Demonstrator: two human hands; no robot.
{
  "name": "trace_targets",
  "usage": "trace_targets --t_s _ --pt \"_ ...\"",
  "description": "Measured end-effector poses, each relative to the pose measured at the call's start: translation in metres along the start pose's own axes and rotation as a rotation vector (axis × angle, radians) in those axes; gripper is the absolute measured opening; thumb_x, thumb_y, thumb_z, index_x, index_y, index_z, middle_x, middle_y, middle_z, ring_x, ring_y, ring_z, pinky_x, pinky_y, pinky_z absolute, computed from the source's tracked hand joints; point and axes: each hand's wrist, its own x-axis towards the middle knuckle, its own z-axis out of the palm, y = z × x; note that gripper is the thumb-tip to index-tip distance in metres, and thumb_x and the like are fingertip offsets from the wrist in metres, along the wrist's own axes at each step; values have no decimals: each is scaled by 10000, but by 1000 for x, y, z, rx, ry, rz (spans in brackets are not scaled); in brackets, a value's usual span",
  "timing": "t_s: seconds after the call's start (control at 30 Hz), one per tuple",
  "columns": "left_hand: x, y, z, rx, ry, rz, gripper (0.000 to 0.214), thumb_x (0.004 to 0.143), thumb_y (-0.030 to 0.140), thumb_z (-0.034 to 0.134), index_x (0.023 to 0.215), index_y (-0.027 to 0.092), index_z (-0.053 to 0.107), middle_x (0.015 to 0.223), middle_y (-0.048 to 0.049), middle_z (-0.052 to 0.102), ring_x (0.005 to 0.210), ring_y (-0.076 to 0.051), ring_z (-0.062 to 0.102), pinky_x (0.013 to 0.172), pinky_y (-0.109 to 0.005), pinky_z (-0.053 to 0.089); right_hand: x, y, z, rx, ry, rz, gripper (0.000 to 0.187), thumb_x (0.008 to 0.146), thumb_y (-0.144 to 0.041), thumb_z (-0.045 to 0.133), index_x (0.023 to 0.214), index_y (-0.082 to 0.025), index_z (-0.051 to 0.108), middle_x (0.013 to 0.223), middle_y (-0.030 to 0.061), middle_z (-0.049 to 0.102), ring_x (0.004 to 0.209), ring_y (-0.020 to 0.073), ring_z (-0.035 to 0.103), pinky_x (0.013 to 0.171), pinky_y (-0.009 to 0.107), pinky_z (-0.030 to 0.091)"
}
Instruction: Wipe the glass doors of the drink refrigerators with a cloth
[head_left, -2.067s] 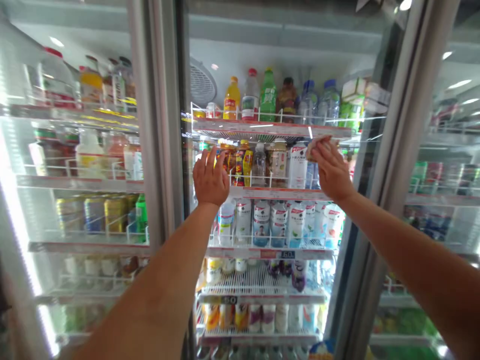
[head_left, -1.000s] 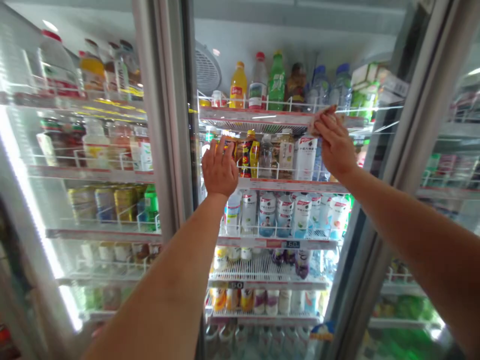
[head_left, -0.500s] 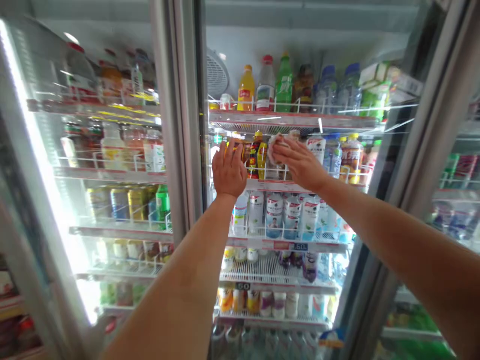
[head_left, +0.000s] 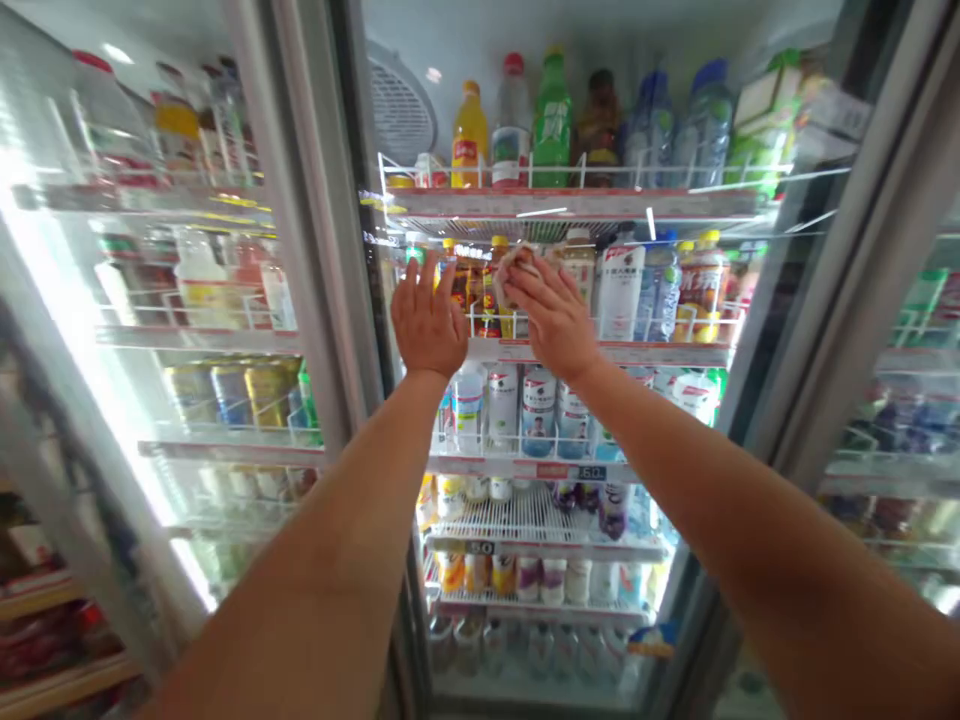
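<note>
My left hand [head_left: 429,320] is raised against the glass door of a drinks fridge, fingers stretched upward and apart, holding nothing. To its right, my right hand [head_left: 559,325] presses a crumpled whitish-pink cloth [head_left: 513,274] to the same glass, its fingers laid over it. Part of the cloth is hidden under the fingers. Behind the glass, level with both hands, stand dark bottles with yellow and red labels [head_left: 489,300] and a white-labelled bottle [head_left: 622,285].
Metal door frames [head_left: 319,200] run up the left and right of the glass. Wire shelves [head_left: 517,515] inside hold bottles and cans. An orange juice bottle [head_left: 469,140] and a green bottle [head_left: 553,125] stand on the top shelf. A neighbouring fridge section with cans [head_left: 266,395] lies left.
My right hand has slid the cloth leftward over the glass, nearer my left hand. The view has shifted a little, and my left hand stays raised with its fingers spread.
</note>
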Motion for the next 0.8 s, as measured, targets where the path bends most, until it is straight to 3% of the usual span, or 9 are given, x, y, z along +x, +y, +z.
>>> trace_targets --t_s 0.2,0.37,0.5,0.6,0.8 --pt "0 -3 6 14 36 8 530 1026 363 414 1540 247 476 1656 -31 381 1594 -221 222 1326 -464 189 -46 -22 12 7 -96 -83 591 1029 -132 395 1575 -356 433 1570 -99 473 1556 164 319 1327 440 307" --pt "0 -5 5 60 39 28 527 1020 337 408 1529 228 489 1650 -48 393 1590 -221 234 1323 -456 194 -73 -17 14 10 -41 -252 516 1020 -127 432 1510 -253 533 1582 -55 470 1560 167 310 1337 402 284" --pt "-1 -8 4 65 33 55 534 1024 324 416 1524 152 491 1643 -97 401 1587 -252 240 1316 -501 197 -76 -7 9 -58 22 -352 531 1013 -103 453 1531 -215 489 1622 -60 411 1598 139 170 1376 388 47" --pt "-2 -9 5 62 40 69 520 1043 337 406 1527 166 486 1640 -95 405 1589 -248 234 1310 -507 208 -76 -8 6 -141 49 -322 538 1027 -154 474 1560 -219 442 1649 -43 360 1610 144 97 1347 418 -120" --pt "-4 -16 5 34 -20 96 602 1079 458 344 1595 156 404 1690 -114 301 1614 -265 129 1323 -539 78 -77 -19 11 -143 3 -193 621 1029 -211 488 1629 -221 330 1687 14 279 1612 229 115 1312 479 -191"
